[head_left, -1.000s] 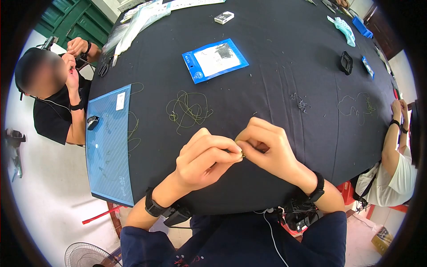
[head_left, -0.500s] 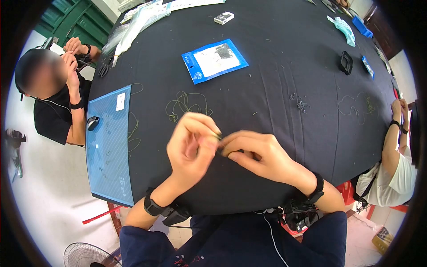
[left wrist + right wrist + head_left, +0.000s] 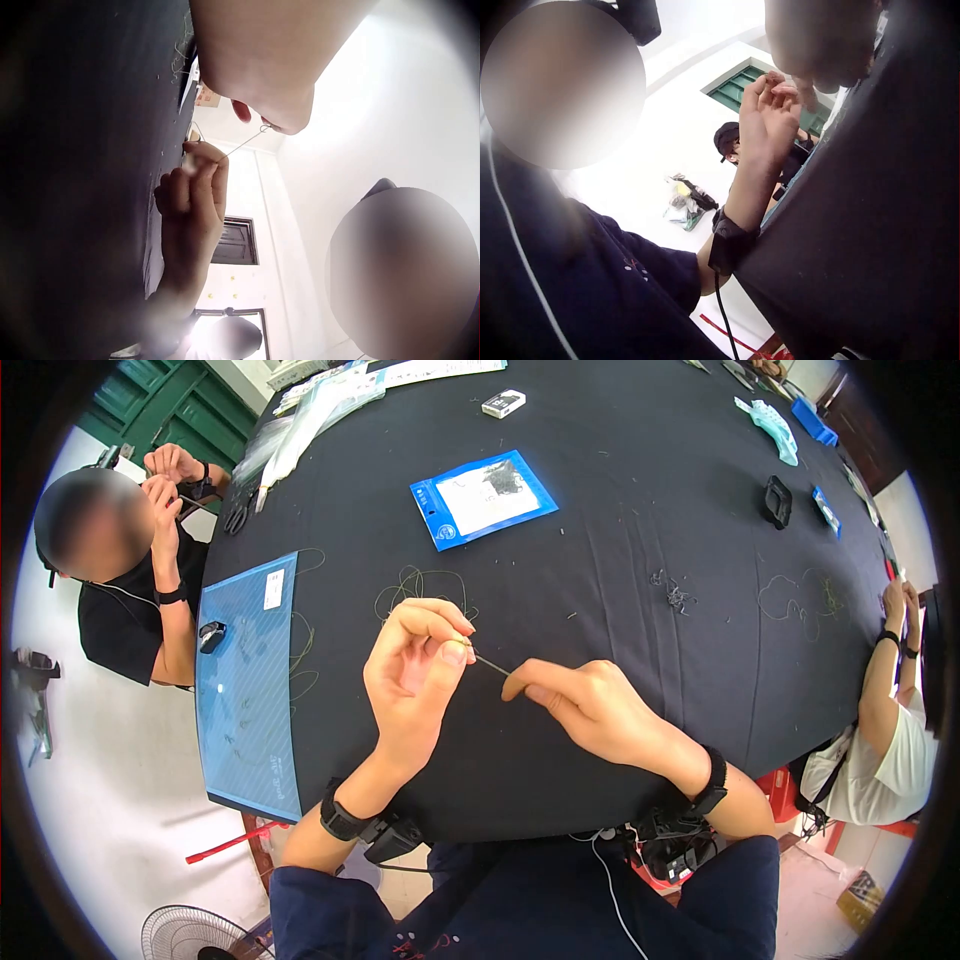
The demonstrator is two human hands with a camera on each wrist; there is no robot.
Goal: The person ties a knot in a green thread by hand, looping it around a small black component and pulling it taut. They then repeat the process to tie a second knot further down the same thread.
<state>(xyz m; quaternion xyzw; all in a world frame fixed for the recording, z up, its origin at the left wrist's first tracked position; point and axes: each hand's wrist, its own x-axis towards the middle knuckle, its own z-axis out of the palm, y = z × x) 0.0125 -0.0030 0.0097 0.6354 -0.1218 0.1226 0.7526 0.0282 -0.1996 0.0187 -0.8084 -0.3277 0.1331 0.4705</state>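
Note:
A thin olive line is stretched taut between my two hands over the black tabletop. Its upper end is pinched between thumb and forefinger of my left hand. In the left wrist view a tiny curled loop shows at those fingertips, too small to tell its kind. Lower and to the right, my right hand pinches the line's other end, its fingers bent down. Behind the left hand lies a loose tangle of olive line, partly hidden by it.
A blue-edged packet with dark bits inside lies ahead. To the left is a blue translucent folder with a small black object on it. Small dark scraps lie right of the hands. Other people sit at both sides.
My hands were together at centre; the left has moved left and up, turning its palm into view, while the right shifted slightly left and down. The line now shows stretched between them.

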